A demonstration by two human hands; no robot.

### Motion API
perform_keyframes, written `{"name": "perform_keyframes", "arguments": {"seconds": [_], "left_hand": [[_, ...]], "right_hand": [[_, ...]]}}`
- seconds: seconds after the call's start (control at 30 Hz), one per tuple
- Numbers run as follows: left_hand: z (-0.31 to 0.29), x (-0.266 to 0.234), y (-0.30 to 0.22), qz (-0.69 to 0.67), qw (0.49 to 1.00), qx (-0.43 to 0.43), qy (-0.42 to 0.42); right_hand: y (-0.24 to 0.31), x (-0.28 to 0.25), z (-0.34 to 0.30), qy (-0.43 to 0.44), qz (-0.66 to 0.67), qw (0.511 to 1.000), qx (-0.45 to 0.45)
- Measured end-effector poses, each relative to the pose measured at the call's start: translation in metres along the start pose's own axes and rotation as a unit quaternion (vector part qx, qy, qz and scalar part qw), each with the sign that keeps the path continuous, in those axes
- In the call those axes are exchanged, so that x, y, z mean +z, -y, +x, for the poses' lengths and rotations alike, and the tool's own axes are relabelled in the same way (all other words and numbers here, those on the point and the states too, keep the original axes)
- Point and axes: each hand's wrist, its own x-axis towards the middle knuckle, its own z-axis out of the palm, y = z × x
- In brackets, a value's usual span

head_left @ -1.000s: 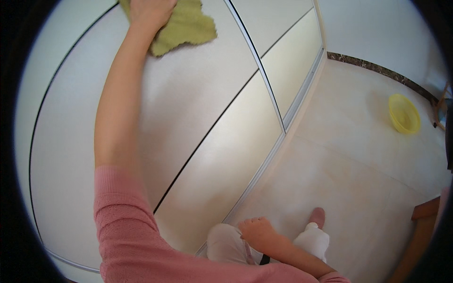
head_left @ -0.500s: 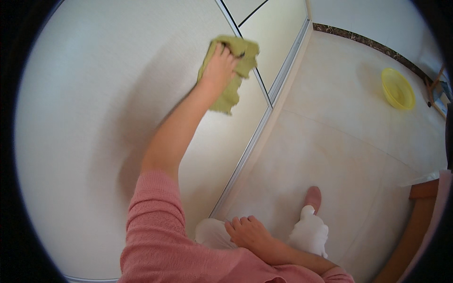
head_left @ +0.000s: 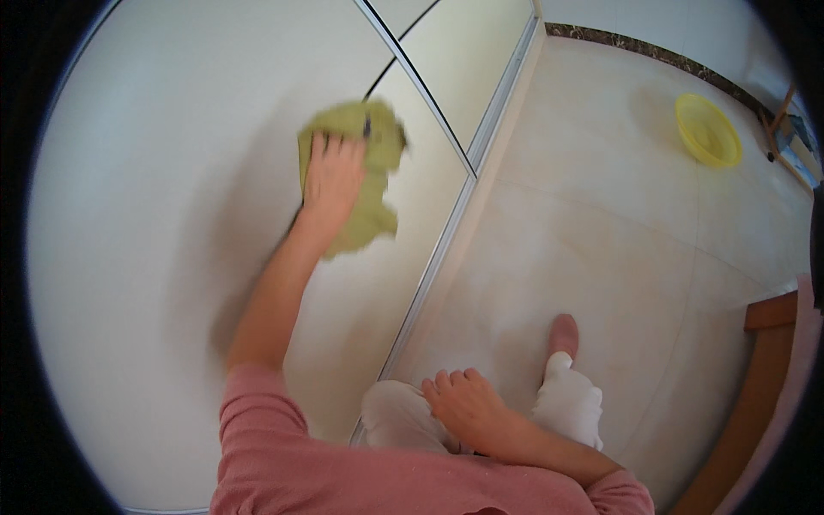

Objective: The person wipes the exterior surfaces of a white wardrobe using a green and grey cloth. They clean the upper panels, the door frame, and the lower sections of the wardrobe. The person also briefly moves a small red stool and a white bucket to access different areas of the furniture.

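Left third of frame: big white cabinet door panel [head_left: 146, 215], glossy, fills the left and centre-left. Faint shadow of the arm on it below the cloth.

Left hand [head_left: 333, 176], upper centre-left: palm flat, fingers spread a little, pressed onto a green cloth [head_left: 365, 184] against the panel. Not a pinch grip, it pins the cloth to the surface. Cloth is crumpled, sticks out above and below-right of the hand, edges motion-blurred. Forearm bare, runs down-left to a pink sleeve [head_left: 283, 455] at the bottom edge.

Just right of the cloth: dark seam line [head_left: 412, 73] between door panels, running diagonally from the top edge. The cloth's upper right corner touches or overlaps it; blur makes it hard to tell which. Right of that, a metal bottom track [head_left: 446, 227] where the doors meet the floor.

Bottom centre: right hand [head_left: 463, 403], empty, fingers loosely curled, resting on the person's thigh in white trousers [head_left: 399, 416]. Well apart from the cloth.

Right of it: one foot [head_left: 562, 335] on the beige tiled floor [head_left: 601, 197].

Upper right: yellow plastic basin [head_left: 707, 130] on the floor near the wall, well apart from both hands.

Lower right edge: brown wooden furniture edge [head_left: 755, 378], only partly in frame.
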Motion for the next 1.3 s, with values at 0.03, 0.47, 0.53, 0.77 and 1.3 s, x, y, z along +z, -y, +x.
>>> {"name": "perform_keyframes", "arguments": {"seconds": [0.03, 0.47, 0.53, 0.77, 1.3], "left_hand": [[0.022, -0.003, -0.002, 0.03, 0.998, 0.005, -0.058], [0.133, 0.145, -0.181, 0.068, 0.97, 0.231, -0.003], [0.132, 0.166, -0.207, 0.048, 0.967, 0.25, 0.013], [0.142, 0.235, -0.214, 0.019, 0.926, 0.354, 0.129], [0.016, 0.208, -0.077, -0.215, 0.95, 0.161, 0.162]], "right_hand": [[0.001, -0.002, -0.004, 0.0, -0.004, 1.0, -0.004], [-0.039, 0.008, 0.003, -0.037, -0.024, 0.997, 0.07], [-0.047, 0.007, 0.005, -0.023, -0.037, 0.996, 0.081], [-0.063, -0.029, 0.064, 0.009, -0.024, 0.99, 0.137], [-0.275, -0.065, 0.149, -0.113, -0.021, 0.988, 0.107]]}}
